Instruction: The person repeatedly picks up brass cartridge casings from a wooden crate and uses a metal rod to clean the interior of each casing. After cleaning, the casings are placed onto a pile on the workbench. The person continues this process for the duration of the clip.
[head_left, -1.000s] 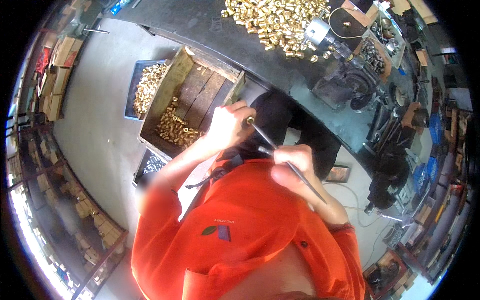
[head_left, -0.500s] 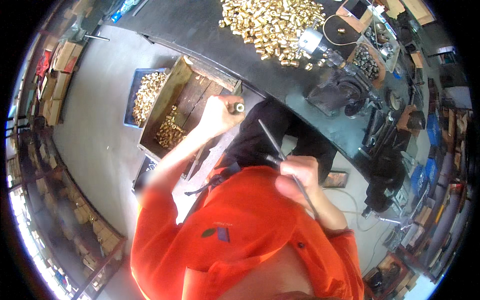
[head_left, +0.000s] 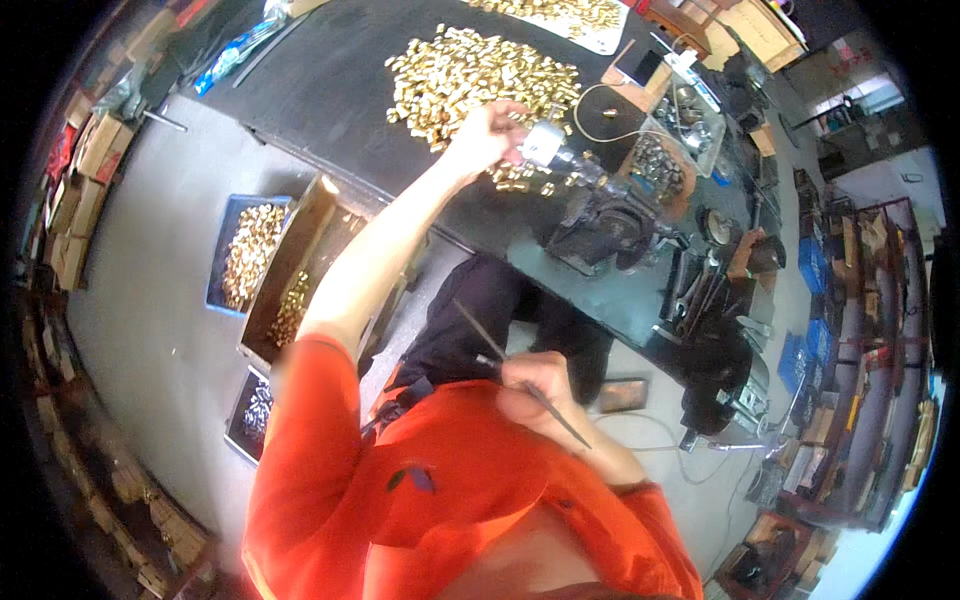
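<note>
While the dark workbench (head_left: 330, 130) spans the far side, we locate brass fittings (head_left: 470, 80) heaped on it. We position the left hand (head_left: 488, 135), fingers curled, at their near edge; we cannot tell its contents. With the right hand (head_left: 538, 382), nearer, we grip a thin metal rod (head_left: 479, 330).

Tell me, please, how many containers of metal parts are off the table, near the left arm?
3: a blue bin of brass-coloured parts; right of it, a wooden box, partly behind the arm; below, a dark bin of silvery parts. The arm might hide more.
</note>
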